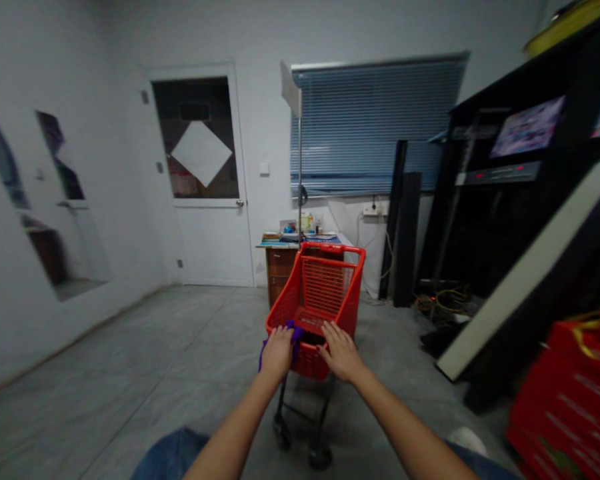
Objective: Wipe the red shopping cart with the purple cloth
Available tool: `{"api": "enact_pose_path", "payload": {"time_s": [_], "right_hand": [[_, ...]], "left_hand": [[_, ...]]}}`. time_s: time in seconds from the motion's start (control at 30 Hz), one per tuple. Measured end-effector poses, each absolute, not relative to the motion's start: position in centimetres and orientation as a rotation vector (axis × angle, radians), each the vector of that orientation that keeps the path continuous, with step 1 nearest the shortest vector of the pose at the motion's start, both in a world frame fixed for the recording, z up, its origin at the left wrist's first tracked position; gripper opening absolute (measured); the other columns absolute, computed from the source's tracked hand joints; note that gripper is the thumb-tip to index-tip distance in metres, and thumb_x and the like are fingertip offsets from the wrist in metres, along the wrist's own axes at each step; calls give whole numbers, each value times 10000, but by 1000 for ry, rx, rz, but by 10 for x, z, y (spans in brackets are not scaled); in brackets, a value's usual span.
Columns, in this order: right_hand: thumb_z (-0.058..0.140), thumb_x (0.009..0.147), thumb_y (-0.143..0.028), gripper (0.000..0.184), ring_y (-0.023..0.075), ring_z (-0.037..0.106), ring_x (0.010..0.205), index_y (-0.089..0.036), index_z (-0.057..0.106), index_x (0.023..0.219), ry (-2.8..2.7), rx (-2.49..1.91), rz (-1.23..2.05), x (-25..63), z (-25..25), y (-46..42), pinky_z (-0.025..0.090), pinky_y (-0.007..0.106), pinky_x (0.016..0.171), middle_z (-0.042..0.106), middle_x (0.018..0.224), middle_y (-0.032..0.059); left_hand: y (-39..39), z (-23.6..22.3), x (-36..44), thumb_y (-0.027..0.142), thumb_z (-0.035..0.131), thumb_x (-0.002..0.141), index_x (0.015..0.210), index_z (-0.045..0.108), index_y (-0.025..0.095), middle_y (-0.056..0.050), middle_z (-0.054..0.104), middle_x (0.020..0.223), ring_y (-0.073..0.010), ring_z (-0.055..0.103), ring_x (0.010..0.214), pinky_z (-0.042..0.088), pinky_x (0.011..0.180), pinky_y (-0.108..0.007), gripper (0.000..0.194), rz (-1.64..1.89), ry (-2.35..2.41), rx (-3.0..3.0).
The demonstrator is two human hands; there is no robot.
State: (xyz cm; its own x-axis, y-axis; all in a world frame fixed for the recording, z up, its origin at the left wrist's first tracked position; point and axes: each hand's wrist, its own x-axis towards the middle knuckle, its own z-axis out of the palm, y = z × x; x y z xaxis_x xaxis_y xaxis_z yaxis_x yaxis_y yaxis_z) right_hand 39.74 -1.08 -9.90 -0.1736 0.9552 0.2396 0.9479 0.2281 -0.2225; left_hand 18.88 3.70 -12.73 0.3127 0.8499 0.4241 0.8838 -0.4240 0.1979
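In front of me stands a small red plastic shopping cart (325, 287) with a slatted basket and a dark wheeled frame (303, 415). At the basket's near left edge, my left hand (279, 347) is closed on a purple cloth (296, 332), part of which hangs down beside the wrist. My right hand (341, 350) lies over the near right rim, palm down and fingers stretched forward. Its thumb reaches inward toward the basket's front edge. Whether the right palm presses on the rim is hidden.
Beyond the cart is a cluttered desk (277, 263) with a pole-mounted sign (293, 93). A white door (215, 243) is at the back left. To the right are a black rack (450, 200), a leaning pale panel (530, 273), cables (447, 300) and red boxes (570, 393).
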Motion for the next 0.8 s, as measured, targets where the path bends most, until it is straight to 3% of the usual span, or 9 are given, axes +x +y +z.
{"api": "enact_pose_path", "payload": {"time_s": [0.13,0.3,0.63,0.8], "right_hand": [[344,999,-470,598,218,231,1503,-165,403,1510,-2167,-1752,-17,401,-103,-12,228,406,1199,363,1588,84],[327,1002,-470,584,227,244,1496,-164,442,1485,-2140,-1769,2,397,-104,-15,244,421,1186,398,1572,78],[312,981,-592,730,279,190,1511,-120,350,1536,-2139,-1765,72,352,-107,-27,232,435,1195,308,1610,94],[306,985,-600,696,270,294,1476,-179,361,1536,-2217,-1715,46,364,-95,-21,242,440,1187,348,1593,85]], "left_hand": [[26,-141,210,190,381,971,1418,515,174,-122,493,1510,-242,414,1430,285,1208,-458,467,-749,-1598,-2539],[42,-143,183,112,334,952,1437,493,181,-116,439,1548,-210,360,1461,247,1222,-439,516,-757,-1683,-2496],[47,-128,162,218,405,972,1336,596,154,-150,554,1448,-252,462,1389,271,1200,-455,417,-810,-1771,-2430],[27,-137,166,236,443,962,1374,565,202,-99,541,1472,-227,445,1407,267,1212,-453,431,-820,-1614,-2617]]}}
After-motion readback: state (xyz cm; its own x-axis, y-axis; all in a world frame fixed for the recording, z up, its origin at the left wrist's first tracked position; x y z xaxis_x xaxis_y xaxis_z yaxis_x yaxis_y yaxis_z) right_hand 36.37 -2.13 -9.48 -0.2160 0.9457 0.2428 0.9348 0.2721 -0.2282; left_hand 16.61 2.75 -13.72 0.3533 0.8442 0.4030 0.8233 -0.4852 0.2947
